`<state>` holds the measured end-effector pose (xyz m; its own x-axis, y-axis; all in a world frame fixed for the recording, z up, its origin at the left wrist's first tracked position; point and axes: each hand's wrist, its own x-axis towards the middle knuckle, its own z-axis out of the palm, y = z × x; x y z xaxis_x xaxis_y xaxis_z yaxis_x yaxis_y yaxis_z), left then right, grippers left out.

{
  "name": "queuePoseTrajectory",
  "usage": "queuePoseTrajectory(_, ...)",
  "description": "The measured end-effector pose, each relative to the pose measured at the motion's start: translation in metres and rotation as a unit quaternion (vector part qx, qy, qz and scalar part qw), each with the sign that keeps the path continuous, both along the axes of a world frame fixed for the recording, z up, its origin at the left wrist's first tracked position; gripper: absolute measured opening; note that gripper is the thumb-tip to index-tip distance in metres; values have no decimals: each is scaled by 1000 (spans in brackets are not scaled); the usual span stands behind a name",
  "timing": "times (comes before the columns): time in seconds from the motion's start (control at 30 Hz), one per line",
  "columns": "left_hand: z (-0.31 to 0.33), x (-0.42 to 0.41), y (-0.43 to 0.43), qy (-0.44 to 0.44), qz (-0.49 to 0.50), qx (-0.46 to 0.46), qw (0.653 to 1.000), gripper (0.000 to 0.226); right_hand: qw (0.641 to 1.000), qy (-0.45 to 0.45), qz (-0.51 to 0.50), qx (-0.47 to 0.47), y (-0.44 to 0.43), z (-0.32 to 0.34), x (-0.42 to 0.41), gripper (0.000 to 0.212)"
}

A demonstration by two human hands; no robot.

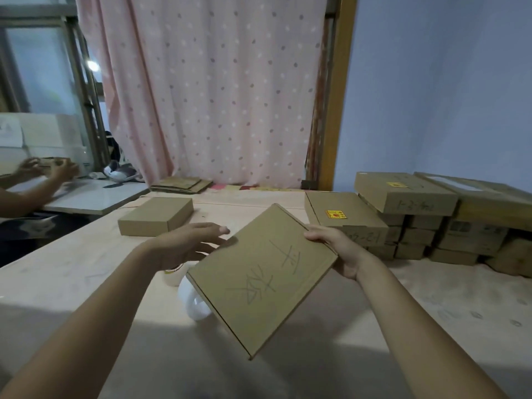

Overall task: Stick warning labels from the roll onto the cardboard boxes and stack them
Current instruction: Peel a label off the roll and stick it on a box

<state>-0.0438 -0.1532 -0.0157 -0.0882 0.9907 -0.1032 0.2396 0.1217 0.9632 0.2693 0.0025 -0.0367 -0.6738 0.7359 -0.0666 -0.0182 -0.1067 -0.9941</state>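
Head view, looking down over two bare forearms at a flat cardboard box held tilted above a pale table, its broad face turned up and marked with handwritten characters. The right hand grips the box's right corner, fingers curled over the edge. The left hand lies with its fingers straight and relaxed, holding nothing, its fingertips at the box's left edge; whether they touch it cannot be told. Under the box's left edge sit a white rounded shape and, just beyond it, a small pale roll with a sliver of yellow and red, both partly hidden. Beyond the box to the left, a plain closed carton rests on the table. Beyond the box to the right stands a stack of boxes, several layers high; its nearest top box carries a yellow and red label. Straight behind the box lies flattened cardboard, and behind that hangs a pink dotted curtain. Far to the box's left, another person's hands work at a separate surface.
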Motion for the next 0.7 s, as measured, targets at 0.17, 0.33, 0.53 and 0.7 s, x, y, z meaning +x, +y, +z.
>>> queuePoseTrajectory(0.17, -1, 15, 14, 11, -5, -5, 1000, 36, 998, 3, -51, -47, 5, 8, -10, 37)
queuePoseTrajectory(0.33, -15, 25, 22, -92, 75, 67, 991, 40, 968, 106, -195, -117, 13, -10, -5, 53)
queuePoseTrajectory(0.53, -43, 46, 40, -308, 211, 155, 915, 50, 990, 75, -99, -64, -19, -34, -18, 66)
queuePoseTrajectory(0.7, -67, 77, 46, -373, 225, 168, 884, 106, 960, 200, -164, -104, -26, -45, -35, 62)
